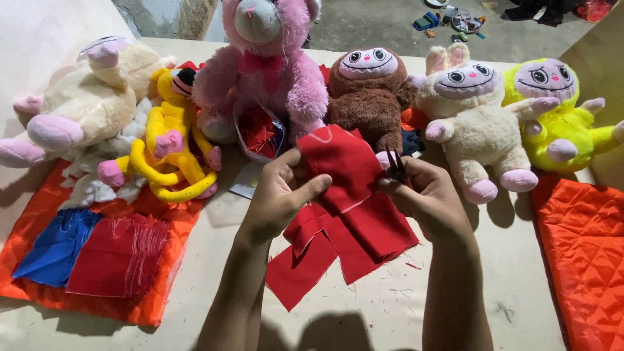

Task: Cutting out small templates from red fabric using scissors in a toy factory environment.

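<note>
Where grip [426,195] closes, scissors [396,166] half hidden

Work surface [195,286]: pale beige table, matte, lightly scuffed, scattered red threads. Hard shadows fell toward near edge; light came from overhead. Beyond far edge: grey concrete floor [377,26], dusty, unswept. Small clutter of tools and oddments [455,19] lay on floor at upper right; dark cloth heap [539,10] beside it. White sheet-like surface [45,32] rose at upper left. Tan panel [608,39] stood at right edge.
</note>
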